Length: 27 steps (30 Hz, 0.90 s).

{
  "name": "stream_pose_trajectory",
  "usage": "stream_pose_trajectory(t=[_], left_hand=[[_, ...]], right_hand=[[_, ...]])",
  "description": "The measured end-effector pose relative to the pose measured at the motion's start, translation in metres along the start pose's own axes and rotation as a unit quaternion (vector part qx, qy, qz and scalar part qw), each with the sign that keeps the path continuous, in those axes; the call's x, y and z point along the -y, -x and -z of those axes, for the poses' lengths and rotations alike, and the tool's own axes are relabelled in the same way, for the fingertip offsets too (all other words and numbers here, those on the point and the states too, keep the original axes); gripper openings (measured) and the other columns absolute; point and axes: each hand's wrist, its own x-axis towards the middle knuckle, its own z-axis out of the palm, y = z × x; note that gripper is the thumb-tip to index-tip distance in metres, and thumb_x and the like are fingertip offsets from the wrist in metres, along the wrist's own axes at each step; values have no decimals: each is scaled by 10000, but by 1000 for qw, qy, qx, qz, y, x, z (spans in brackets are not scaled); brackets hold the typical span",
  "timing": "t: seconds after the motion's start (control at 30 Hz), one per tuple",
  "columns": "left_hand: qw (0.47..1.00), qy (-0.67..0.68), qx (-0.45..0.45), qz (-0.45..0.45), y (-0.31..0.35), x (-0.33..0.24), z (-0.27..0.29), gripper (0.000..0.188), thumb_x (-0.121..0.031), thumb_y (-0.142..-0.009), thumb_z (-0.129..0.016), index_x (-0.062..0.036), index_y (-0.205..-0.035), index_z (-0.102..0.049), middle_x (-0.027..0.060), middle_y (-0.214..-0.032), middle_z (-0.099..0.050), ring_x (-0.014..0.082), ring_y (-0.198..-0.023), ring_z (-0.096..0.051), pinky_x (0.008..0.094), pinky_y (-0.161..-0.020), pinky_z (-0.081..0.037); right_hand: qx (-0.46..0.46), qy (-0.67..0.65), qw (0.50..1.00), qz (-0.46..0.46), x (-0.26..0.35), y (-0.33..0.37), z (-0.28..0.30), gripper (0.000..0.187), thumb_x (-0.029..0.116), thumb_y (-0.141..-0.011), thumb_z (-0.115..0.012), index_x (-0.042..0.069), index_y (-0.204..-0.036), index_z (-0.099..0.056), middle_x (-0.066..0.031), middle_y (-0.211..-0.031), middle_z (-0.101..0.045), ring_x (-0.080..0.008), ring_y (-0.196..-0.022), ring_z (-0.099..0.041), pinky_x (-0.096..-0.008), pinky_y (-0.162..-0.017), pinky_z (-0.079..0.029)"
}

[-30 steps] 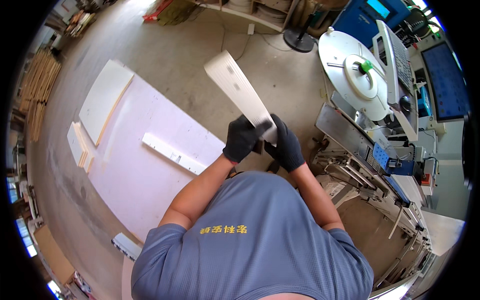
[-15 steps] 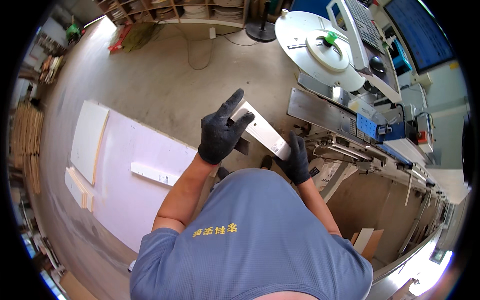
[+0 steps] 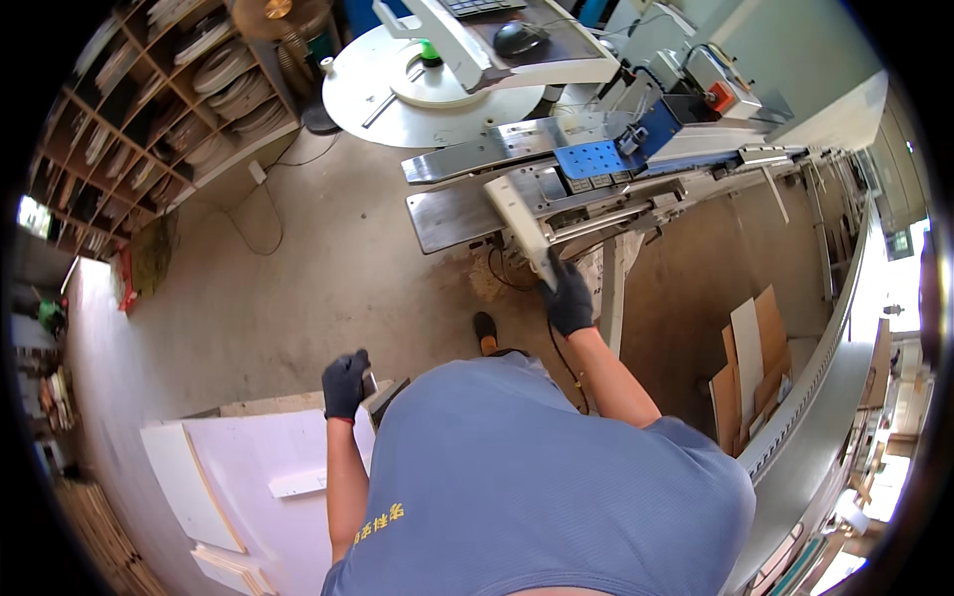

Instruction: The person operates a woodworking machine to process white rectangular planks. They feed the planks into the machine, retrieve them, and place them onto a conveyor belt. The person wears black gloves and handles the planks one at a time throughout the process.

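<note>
My right hand [image 3: 569, 301], in a black glove, grips the lower end of a narrow white board [image 3: 519, 217]. The board slants up and away, its far end over the metal infeed plate [image 3: 442, 221] of a machine; I cannot tell whether they touch. Low on the left, my left hand [image 3: 345, 385], also gloved in black, is closed with a small pale edge showing at its fingers; what it holds is mostly hidden. Beyond that hand lies a pale lilac panel [image 3: 268, 437], bearing another narrow white strip [image 3: 298, 484].
Past the infeed plate stand a round white turntable [image 3: 348, 84], a blue perforated plate [image 3: 593, 159] and a mouse [image 3: 521, 38]. Leaning boards [image 3: 747, 348] are at the right. A shelf rack [image 3: 129, 119] stands far left, and a cable [image 3: 281, 233] lies on the floor.
The view has turned rightward toward the machine. My left hand has let go of the white board and dropped low left; my right hand alone now carries it to the infeed plate.
</note>
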Motion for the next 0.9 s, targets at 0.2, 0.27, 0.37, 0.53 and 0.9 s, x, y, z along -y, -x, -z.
stream_pose_trajectory(t=[0.2,0.27,0.37,0.53,0.9], left_hand=[[976,-86,196,45,38,54,-35,332,-337,-953,-515,-79,-823,-679,152,-779,-684,350,-766,-666,449,-672,-498],[975,-85,207,4,48,66,-44,321,-307,-951,-490,-75,-805,-656,158,-758,-668,354,-777,-663,455,-690,-503],[951,-118,285,33,48,87,-56,387,-347,-959,-426,-79,-817,-667,174,-838,-689,367,-835,-663,460,-741,-507],[953,-128,275,29,87,180,-101,417,-385,-955,-440,-65,-840,-680,196,-858,-692,397,-773,-667,489,-685,-516],[934,-158,320,14,53,148,-137,353,-346,-943,-459,-75,-894,-680,199,-815,-686,393,-747,-671,497,-660,-514]], right_hand=[[-62,88,991,-82,-54,-44,18,632,305,-836,-695,169,-1419,-494,-190,-1138,-596,-388,-1057,-598,-481,-856,-500],[-77,79,990,-88,-54,-60,21,607,315,-829,-709,154,-1386,-532,-172,-1125,-596,-378,-1052,-596,-476,-849,-498],[-97,62,985,-125,-58,-73,26,566,332,-819,-725,137,-1332,-587,-157,-1094,-594,-367,-1024,-595,-474,-835,-495],[-121,81,981,-128,-62,-87,37,502,349,-835,-710,138,-1284,-632,-145,-1043,-597,-351,-975,-597,-465,-809,-494],[-134,146,967,-158,-135,-116,61,478,369,-838,-707,177,-1272,-658,-163,-1003,-626,-363,-945,-609,-465,-812,-499]])
